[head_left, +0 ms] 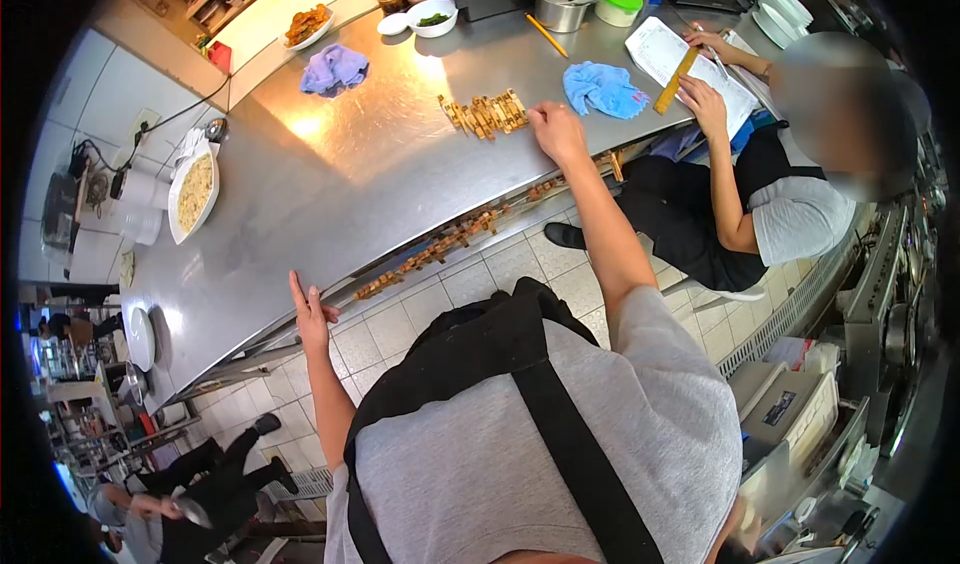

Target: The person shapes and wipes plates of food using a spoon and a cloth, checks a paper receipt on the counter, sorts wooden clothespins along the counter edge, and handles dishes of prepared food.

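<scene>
A row of small gold-brown pieces (pixel 482 114) lies side by side on the steel counter (pixel 370 199). At the right end of that row, my right hand (pixel 557 132) rests with its fingers curled in; what they hold, if anything, is hidden. My left hand (pixel 314 312) is at the counter's front edge, its fingers apart and nothing in it. A blue cloth (pixel 604 91) lies to the right of my right hand, and a purple cloth (pixel 335 70) lies beyond the row to the left.
A co-worker (pixel 740 179) sits at the right, hands on papers (pixel 665 54) with a yellow ruler (pixel 677 81). On the counter are a dish of food (pixel 194 196), a pencil (pixel 547 36), a metal pot (pixel 560 6) and a white bowl (pixel 433 18). Another person (pixel 210 479) is at lower left.
</scene>
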Available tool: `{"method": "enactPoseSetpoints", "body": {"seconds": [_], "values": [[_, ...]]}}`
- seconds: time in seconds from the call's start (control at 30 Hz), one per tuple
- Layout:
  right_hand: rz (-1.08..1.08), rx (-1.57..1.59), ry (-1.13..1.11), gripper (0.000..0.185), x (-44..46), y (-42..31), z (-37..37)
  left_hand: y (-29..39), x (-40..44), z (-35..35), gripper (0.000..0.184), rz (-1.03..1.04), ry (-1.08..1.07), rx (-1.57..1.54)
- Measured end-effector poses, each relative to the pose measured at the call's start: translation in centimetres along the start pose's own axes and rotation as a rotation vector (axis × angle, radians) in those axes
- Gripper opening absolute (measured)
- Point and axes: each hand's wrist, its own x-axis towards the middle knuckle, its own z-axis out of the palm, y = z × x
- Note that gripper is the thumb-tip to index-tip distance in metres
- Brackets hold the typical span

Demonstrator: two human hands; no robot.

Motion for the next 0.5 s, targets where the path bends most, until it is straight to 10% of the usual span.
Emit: {"method": "enactPoseSetpoints", "body": {"seconds": [0.5], "values": [[-0.017, -0.299, -0.109, 0.015, -7.3, 2.2, -5.3, 0.2, -0.4, 0.1, 0.062, 0.000, 0.039, 0.028]]}}
